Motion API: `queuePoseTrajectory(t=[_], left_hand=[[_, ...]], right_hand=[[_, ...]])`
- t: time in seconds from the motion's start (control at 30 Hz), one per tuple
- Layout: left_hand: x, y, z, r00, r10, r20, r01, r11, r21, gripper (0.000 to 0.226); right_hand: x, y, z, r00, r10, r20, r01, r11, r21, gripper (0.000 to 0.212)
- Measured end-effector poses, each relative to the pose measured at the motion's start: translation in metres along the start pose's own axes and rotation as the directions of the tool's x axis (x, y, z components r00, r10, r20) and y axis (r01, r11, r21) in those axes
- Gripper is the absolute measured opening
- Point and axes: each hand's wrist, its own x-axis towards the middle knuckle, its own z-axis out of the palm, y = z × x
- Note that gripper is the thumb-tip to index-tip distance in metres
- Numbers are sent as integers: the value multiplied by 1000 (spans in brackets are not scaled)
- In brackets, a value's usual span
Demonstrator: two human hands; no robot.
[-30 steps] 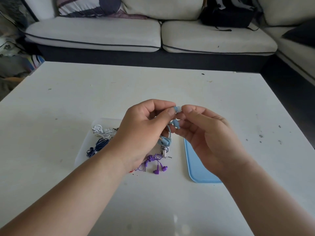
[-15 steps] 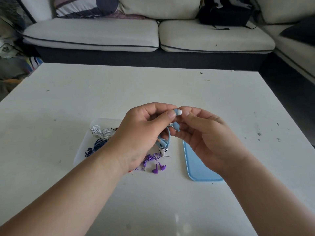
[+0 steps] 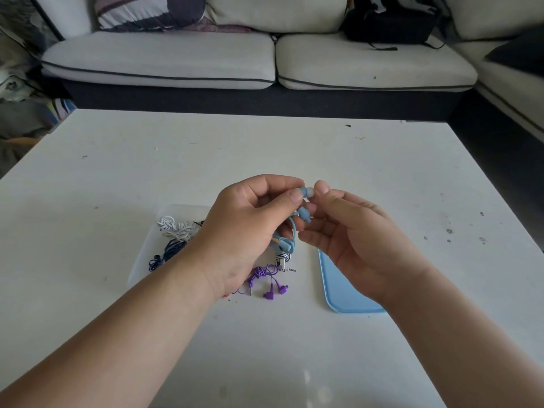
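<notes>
A: Two hands meet above the table (image 3: 265,148), just in front of you: your left hand (image 3: 250,228) and your right hand (image 3: 353,240).

B: What am I holding?

A: Your blue earphones (image 3: 287,244). Your left thumb and forefinger pinch one earbud (image 3: 305,192) at the top. Your right thumb and forefinger close on its pale tip from the other side. The second bud sits just below, between both sets of fingers, and the coiled cord hangs under your left fingers.

B: So neither hand is loose?

A: No, both have their fingers curled onto the earphones.

B: And underneath?

A: A clear tray (image 3: 141,269) lies below your left hand. White earphones (image 3: 175,228) and dark blue earphones (image 3: 167,251) are bundled at its far left. A black-and-white striped cord (image 3: 282,257) shows just under the blue coil. Purple earphones (image 3: 270,284) lie by your left wrist, though I cannot tell if they are on the tray. A light blue tray (image 3: 341,293) lies flat beneath your right hand, partly hidden by your wrist.

B: Further off?

A: A pale sofa (image 3: 176,60) runs along the table's far side, and a black bag (image 3: 388,25) is on its right seat.
</notes>
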Motion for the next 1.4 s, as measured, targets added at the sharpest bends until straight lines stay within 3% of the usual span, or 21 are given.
queuePoseTrajectory(t=[0.1,0.27,0.53,0.7,0.87,0.97,1.07,1.13,1.2,1.3,1.4], left_hand=[[2,0,-1,999,-4,-47,5,1000,8,21],[4,-2,0,998,-10,-56,11,1000,21,26],[4,-4,3,997,-40,-69,44,997,58,29],[5,-6,5,995,-68,-73,71,997,40,15],[6,-8,3,998,-57,-32,59,995,80,26],[7,-7,4,997,-66,-37,68,997,41,27],[8,-7,6,993,-82,-84,82,997,-2,26],[10,-9,6,989,-98,-109,99,995,-3,25],[12,-11,7,988,-111,-111,111,994,-6,25],[12,-13,8,987,-125,-98,125,992,0,24],[12,-15,5,988,-128,-89,131,991,19,24]], right_hand=[[-1,1,-3,995,96,26,-92,988,-125,52],[-5,1,-9,999,34,42,-26,983,-182,20],[-5,-1,-12,998,4,-68,-22,965,-262,15],[-5,-3,-12,993,-53,-103,12,931,-365,7],[-5,-3,-15,991,-102,-91,47,880,-473,8],[-6,-7,-17,991,-95,-95,44,898,-437,4],[3,-11,-30,964,-134,-228,31,913,-406,11],[19,-2,-46,915,-225,-336,-17,808,-589,10],[36,15,-63,883,-302,-358,-102,623,-776,13],[59,42,-79,907,-301,-294,-170,377,-910,16],[75,55,-81,929,-280,-243,-177,241,-954,19]])
